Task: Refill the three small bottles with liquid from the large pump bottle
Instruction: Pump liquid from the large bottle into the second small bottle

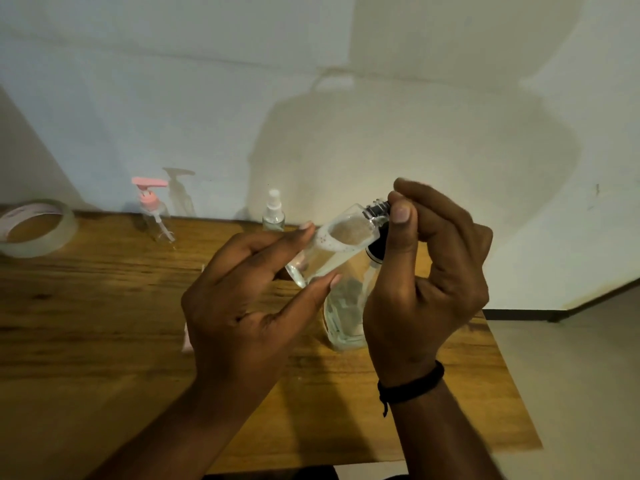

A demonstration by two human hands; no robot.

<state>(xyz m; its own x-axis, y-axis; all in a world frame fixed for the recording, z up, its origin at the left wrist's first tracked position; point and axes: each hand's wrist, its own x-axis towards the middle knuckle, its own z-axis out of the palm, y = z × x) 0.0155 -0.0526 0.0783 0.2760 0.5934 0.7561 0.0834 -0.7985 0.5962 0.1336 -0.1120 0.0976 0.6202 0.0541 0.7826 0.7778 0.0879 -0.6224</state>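
We hold a small clear bottle (341,242) tilted above the wooden table (104,323), its long axis running from base at 7 o'clock to threaded neck at 1 o'clock. No label or writing on it is legible. Our left hand (242,306) grips the body between straight fingers and thumb, palm turned up. Our right hand (426,271), wearing a black wristband (412,384), pinches the black cap (377,207) with curled fingers. Directly below stands the large bottle (346,313). At 11 o'clock sit a pink-pump bottle (156,213), a white spray bottle (273,213) and a tape roll (36,226).
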